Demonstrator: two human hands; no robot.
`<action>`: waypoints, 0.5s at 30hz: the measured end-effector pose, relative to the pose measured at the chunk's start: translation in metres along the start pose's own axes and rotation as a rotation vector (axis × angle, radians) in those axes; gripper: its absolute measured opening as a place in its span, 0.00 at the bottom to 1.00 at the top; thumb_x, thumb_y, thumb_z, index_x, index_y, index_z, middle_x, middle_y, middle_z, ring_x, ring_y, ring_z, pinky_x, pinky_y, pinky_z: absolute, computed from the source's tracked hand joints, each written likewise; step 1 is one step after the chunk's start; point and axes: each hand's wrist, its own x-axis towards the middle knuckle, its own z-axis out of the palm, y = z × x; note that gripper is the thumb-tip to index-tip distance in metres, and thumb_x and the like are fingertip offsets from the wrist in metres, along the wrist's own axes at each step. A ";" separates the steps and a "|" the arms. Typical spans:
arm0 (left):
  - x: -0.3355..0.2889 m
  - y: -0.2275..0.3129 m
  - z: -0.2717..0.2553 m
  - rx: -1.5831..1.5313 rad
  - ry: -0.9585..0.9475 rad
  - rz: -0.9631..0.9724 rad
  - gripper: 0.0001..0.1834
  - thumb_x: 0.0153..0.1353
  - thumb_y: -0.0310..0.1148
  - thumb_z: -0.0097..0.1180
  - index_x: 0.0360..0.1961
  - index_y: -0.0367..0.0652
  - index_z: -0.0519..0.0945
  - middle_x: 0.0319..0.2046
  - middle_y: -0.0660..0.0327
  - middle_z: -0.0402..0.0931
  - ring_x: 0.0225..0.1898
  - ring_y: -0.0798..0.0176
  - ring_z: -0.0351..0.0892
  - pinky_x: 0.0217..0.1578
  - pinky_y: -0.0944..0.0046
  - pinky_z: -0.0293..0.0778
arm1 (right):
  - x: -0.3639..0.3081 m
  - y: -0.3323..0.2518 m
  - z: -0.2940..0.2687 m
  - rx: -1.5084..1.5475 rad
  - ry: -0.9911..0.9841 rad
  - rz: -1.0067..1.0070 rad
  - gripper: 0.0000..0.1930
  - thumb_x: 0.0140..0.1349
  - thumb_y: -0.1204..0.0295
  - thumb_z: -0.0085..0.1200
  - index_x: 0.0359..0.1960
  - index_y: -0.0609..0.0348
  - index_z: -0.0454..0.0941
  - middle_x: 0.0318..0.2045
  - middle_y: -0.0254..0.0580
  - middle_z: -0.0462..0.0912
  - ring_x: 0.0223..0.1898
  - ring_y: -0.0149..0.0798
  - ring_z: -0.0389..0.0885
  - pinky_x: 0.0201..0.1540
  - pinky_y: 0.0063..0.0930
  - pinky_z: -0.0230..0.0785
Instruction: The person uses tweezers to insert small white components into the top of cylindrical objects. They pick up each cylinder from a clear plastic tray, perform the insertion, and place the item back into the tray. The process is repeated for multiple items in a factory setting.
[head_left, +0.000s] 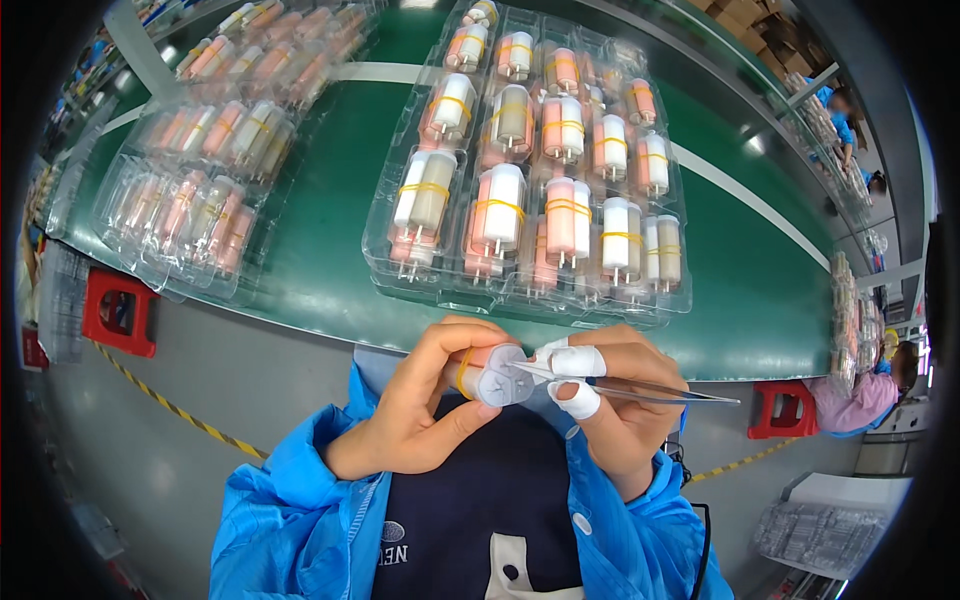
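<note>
Close to the chest, below the green conveyor belt [320, 240], the left hand [420, 410] pinches a rubber-banded bundle of pink and white cylinders [490, 372] between thumb and curled fingers — meeting it, metal tweezers [640, 388] are gripped by the right hand's [615, 400] taped fingertips [578, 362] — just beneath the clear tray of bundles [530, 170].

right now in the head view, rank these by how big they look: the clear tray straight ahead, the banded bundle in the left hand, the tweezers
1. clear tray, largest by far
2 and 3. tweezers and banded bundle: unsure; the tweezers are longer but thin, the bundle shorter but thicker, and both sit close to the camera.
</note>
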 end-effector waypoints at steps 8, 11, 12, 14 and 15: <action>0.002 -0.003 -0.001 0.105 -0.012 0.021 0.25 0.59 0.22 0.53 0.56 0.32 0.62 0.52 0.49 0.62 0.54 0.56 0.67 0.55 0.60 0.66 | 0.001 0.003 -0.002 -0.061 -0.019 0.015 0.11 0.50 0.80 0.63 0.37 0.66 0.81 0.32 0.50 0.83 0.32 0.38 0.83 0.33 0.26 0.74; 0.002 -0.004 -0.002 0.108 -0.006 0.011 0.25 0.59 0.23 0.54 0.56 0.31 0.63 0.52 0.49 0.62 0.53 0.56 0.67 0.55 0.60 0.66 | 0.002 0.004 -0.002 -0.068 -0.027 0.010 0.11 0.50 0.80 0.62 0.37 0.66 0.81 0.31 0.50 0.83 0.31 0.38 0.83 0.33 0.26 0.74; 0.002 -0.004 -0.002 0.104 -0.003 0.000 0.25 0.59 0.23 0.54 0.56 0.31 0.63 0.52 0.49 0.62 0.53 0.56 0.67 0.55 0.60 0.66 | 0.003 0.005 -0.001 -0.069 -0.030 0.007 0.11 0.50 0.80 0.62 0.37 0.66 0.81 0.31 0.50 0.83 0.31 0.38 0.82 0.33 0.25 0.74; 0.001 -0.004 -0.003 0.102 0.001 -0.008 0.25 0.59 0.24 0.54 0.57 0.31 0.63 0.51 0.49 0.62 0.53 0.56 0.67 0.54 0.60 0.66 | 0.003 0.006 -0.001 -0.075 -0.029 0.008 0.11 0.50 0.80 0.62 0.36 0.66 0.81 0.31 0.50 0.83 0.31 0.37 0.82 0.33 0.25 0.74; 0.001 -0.005 -0.003 0.102 0.003 -0.007 0.25 0.59 0.24 0.54 0.57 0.31 0.63 0.51 0.49 0.63 0.53 0.56 0.67 0.54 0.60 0.66 | 0.002 0.007 -0.002 -0.078 -0.028 0.008 0.10 0.50 0.80 0.62 0.36 0.66 0.81 0.31 0.50 0.83 0.31 0.37 0.82 0.32 0.25 0.74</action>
